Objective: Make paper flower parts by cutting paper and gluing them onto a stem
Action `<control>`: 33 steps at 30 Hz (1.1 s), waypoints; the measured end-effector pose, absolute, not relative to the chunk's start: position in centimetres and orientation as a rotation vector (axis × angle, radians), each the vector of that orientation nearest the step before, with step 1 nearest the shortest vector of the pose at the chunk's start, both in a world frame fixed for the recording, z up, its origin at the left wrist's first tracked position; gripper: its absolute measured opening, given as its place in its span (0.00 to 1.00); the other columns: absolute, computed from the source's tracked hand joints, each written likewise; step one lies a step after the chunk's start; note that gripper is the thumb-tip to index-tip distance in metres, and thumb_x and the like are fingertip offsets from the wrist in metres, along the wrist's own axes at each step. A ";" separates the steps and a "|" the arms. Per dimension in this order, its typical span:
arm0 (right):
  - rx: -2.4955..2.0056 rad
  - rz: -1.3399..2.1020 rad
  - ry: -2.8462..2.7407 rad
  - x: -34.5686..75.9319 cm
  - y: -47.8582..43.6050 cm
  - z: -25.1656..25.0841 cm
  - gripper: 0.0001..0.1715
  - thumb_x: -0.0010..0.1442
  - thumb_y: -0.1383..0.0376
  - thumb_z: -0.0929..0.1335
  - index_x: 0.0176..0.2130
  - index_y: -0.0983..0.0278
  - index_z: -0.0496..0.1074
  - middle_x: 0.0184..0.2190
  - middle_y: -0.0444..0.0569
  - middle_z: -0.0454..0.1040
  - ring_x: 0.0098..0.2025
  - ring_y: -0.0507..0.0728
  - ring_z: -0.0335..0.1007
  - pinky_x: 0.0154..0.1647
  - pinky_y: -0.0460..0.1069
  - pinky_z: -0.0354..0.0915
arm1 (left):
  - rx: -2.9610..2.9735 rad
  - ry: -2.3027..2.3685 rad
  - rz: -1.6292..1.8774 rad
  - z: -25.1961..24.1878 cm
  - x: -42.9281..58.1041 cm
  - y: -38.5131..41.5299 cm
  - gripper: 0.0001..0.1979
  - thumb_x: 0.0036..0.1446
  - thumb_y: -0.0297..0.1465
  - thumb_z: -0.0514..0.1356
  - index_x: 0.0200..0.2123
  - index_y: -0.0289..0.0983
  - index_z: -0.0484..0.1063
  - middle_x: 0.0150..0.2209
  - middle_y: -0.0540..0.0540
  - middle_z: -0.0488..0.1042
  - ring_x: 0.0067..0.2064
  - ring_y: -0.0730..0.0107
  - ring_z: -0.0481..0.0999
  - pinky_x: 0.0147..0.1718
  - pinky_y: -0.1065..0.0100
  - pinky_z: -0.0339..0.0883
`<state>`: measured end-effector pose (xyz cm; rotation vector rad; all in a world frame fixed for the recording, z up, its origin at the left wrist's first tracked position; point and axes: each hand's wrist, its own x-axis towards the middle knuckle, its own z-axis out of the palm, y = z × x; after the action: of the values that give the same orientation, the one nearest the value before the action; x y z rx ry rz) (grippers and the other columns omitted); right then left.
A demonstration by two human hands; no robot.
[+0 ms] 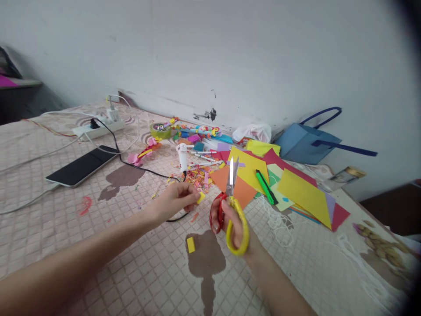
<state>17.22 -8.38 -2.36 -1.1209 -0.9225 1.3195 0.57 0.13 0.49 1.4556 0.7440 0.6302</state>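
Between the fingertips of my left hand (179, 199) is a small piece of yellow paper (201, 198). My right hand (230, 219) has its fingers through the handles of a pair of scissors (232, 175), one handle red and one yellow. The blades point up and away from me, apart from the paper, and look only slightly parted. On the brown patch of the tablecloth, nearer to me, lies another small yellow paper piece (190, 245). Beyond my left hand are a white hot glue gun (182, 157) and a heap of coloured paper scraps (197, 179).
Coloured paper sheets (304, 193), a green cutter knife (266, 186) and tangled white string (274, 219) lie to the right. A blue bag (305, 142) stands by the wall. On the left are a phone (82, 166), a power strip (98, 128) and cables. A tape roll (160, 130) sits farther back.
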 end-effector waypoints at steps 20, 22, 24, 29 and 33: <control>-1.581 0.983 -1.501 15.5 -10.2 -1.7 0.13 0.58 0.57 0.63 0.29 0.62 0.57 0.22 0.39 0.58 0.22 0.48 0.55 0.20 0.43 0.55 | 1.048 0.672 0.894 0.5 0.1 1.0 0.11 0.51 0.34 0.64 0.29 0.34 0.66 0.30 0.48 0.74 0.32 0.75 0.74 0.36 0.72 0.67; -1.591 0.958 -1.506 15.3 -10.2 -1.6 0.14 0.58 0.57 0.63 0.28 0.62 0.57 0.22 0.39 0.57 0.21 0.48 0.55 0.19 0.43 0.55 | 1.036 0.673 0.899 0.4 0.2 0.9 0.11 0.51 0.34 0.63 0.30 0.34 0.67 0.30 0.48 0.74 0.32 0.75 0.74 0.37 0.71 0.67; -1.603 0.948 -1.508 15.2 -10.1 -1.6 0.15 0.57 0.55 0.63 0.27 0.61 0.56 0.21 0.39 0.57 0.21 0.48 0.55 0.19 0.43 0.55 | 1.023 0.677 0.907 0.4 0.2 0.8 0.11 0.51 0.34 0.64 0.30 0.34 0.67 0.29 0.48 0.74 0.32 0.75 0.74 0.37 0.70 0.67; -1.633 0.949 -1.500 15.0 -10.1 -1.8 0.17 0.55 0.52 0.64 0.27 0.60 0.55 0.20 0.38 0.54 0.19 0.48 0.52 0.18 0.44 0.54 | 0.995 0.668 0.937 0.4 0.5 0.5 0.10 0.50 0.34 0.64 0.30 0.33 0.67 0.28 0.48 0.74 0.31 0.74 0.73 0.37 0.69 0.67; -1.629 0.971 -1.479 15.0 -10.1 -2.0 0.16 0.54 0.54 0.63 0.27 0.60 0.54 0.20 0.37 0.53 0.18 0.48 0.52 0.17 0.43 0.54 | 0.979 0.655 0.951 0.4 0.6 0.4 0.10 0.50 0.33 0.64 0.29 0.33 0.67 0.27 0.48 0.73 0.30 0.75 0.72 0.37 0.69 0.67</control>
<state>14.99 -10.07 -1.97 -1.6294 -1.4792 0.9706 0.61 0.37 0.44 0.9787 0.6554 0.9505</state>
